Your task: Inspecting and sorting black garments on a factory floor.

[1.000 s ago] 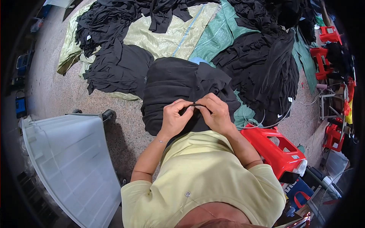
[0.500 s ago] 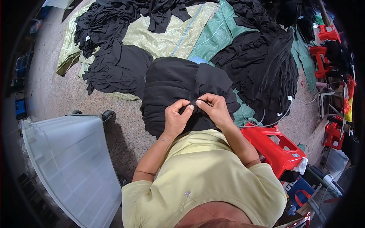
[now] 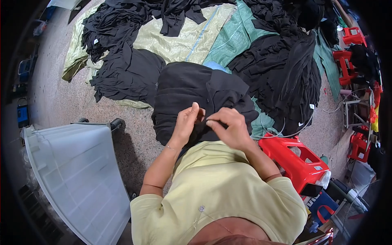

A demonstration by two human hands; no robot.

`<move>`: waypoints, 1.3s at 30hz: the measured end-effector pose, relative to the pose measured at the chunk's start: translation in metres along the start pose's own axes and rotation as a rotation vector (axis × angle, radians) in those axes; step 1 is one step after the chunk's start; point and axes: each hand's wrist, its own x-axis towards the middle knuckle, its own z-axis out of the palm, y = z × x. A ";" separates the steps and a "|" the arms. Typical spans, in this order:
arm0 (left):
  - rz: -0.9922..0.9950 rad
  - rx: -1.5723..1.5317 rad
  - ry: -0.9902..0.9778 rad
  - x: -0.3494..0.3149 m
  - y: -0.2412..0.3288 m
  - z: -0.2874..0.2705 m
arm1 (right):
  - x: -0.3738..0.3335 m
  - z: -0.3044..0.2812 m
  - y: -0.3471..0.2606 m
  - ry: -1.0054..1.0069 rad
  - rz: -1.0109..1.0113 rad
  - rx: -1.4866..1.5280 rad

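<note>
Left hand (image 3: 185,124) and right hand (image 3: 232,126) now apart; half second ago both at same fold, so shared pinch looks over. Black cloth (image 3: 179,87) mid-frame. Left loosely open, thumb up, fingers partly hidden. Right fingertips pinched; cannot tell if fabric sits between.

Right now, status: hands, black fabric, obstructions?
Left hand, right hand close together over black fabric; right fingertips pinched, hold unclear. Red stool beside right arm.

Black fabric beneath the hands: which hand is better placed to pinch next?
Right hand, probably: its thumb and forefinger nearly meet over the black fabric, while the left hand shows no clear pinch. Whether they hold it is unclear.
</note>
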 end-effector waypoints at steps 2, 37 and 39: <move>-0.150 -0.068 -0.110 0.005 0.011 -0.007 | -0.002 0.006 -0.008 -0.015 -0.156 -0.096; 0.448 0.346 0.098 -0.015 0.001 0.037 | 0.036 -0.005 0.025 0.062 0.397 -0.049; 0.395 0.368 0.143 -0.014 0.004 0.038 | 0.041 -0.004 0.030 0.090 0.458 0.253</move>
